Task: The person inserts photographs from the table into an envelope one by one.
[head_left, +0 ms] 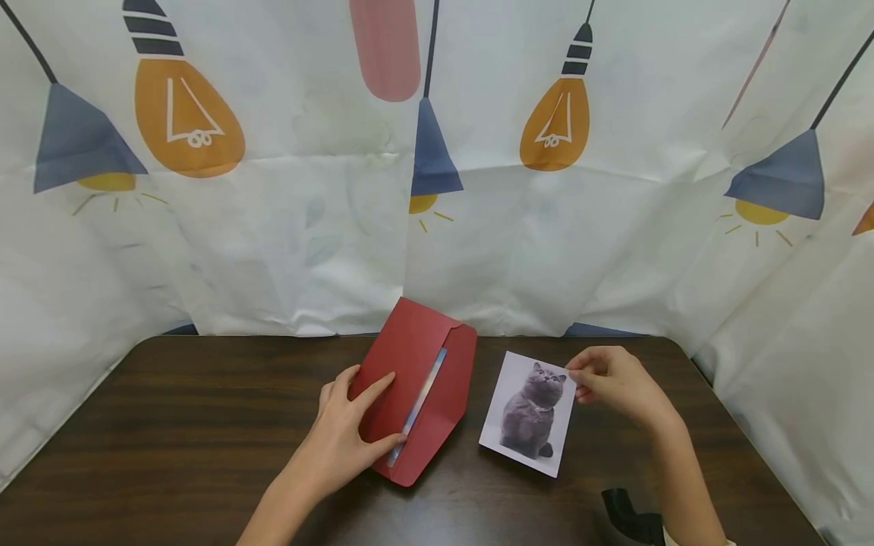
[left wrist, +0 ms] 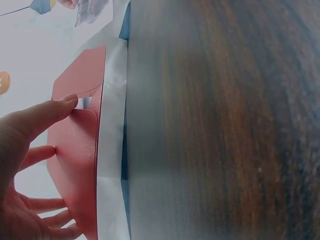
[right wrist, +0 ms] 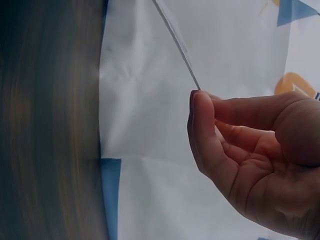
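Observation:
My left hand [head_left: 344, 428] holds a red envelope [head_left: 410, 356], which leans at a slant over the far part of the table. The thumb lies at the envelope's opening, where a narrow strip of a light-and-blue card [head_left: 426, 390] shows inside. The index finger touches the front, and the other fingers meet the left edge. To the right, my right hand [head_left: 617, 379] pinches a white card [head_left: 501, 394] with a grey cat picture by its upper right corner. Seen from the right wrist, that card [right wrist: 176, 42] is nearly edge-on between thumb and index finger.
A dark brown wooden table [head_left: 205, 440] lies beneath both hands. Behind and beside it hangs a white curtain [head_left: 307, 227] printed with lamps and bulbs. A black curved object [head_left: 628, 516] sits by the right forearm.

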A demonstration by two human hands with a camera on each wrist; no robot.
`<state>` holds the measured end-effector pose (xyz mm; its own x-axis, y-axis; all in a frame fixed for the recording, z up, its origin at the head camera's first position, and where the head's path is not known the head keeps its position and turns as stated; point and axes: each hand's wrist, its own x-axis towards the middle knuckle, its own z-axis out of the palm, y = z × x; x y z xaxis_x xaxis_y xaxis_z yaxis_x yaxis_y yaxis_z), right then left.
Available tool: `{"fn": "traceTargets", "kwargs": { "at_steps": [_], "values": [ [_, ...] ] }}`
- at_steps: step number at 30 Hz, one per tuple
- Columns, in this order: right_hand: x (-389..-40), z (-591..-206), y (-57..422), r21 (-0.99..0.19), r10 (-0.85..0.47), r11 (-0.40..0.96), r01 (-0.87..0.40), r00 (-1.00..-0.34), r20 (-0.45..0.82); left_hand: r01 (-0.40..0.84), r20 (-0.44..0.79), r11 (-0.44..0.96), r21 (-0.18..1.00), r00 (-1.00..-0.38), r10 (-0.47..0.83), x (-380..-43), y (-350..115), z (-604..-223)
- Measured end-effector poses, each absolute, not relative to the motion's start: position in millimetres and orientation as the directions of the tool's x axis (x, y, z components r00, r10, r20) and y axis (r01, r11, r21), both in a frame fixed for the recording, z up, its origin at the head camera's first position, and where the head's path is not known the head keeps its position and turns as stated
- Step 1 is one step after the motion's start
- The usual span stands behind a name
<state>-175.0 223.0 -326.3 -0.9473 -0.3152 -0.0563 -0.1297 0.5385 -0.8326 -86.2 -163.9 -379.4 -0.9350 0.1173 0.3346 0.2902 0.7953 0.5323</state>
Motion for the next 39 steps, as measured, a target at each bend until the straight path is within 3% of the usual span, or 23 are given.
{"fn": "traceTargets", "kwargs": {
  "at_steps": [39],
  "values": [
    [-170, -325, 192, -0.873, -0.338, 0.476, -0.103, -0.938, -0.073, 0.275, 0.302, 0.796, 0.539, -0.946, 0.122, -85, -157, -378]
  ]
}}
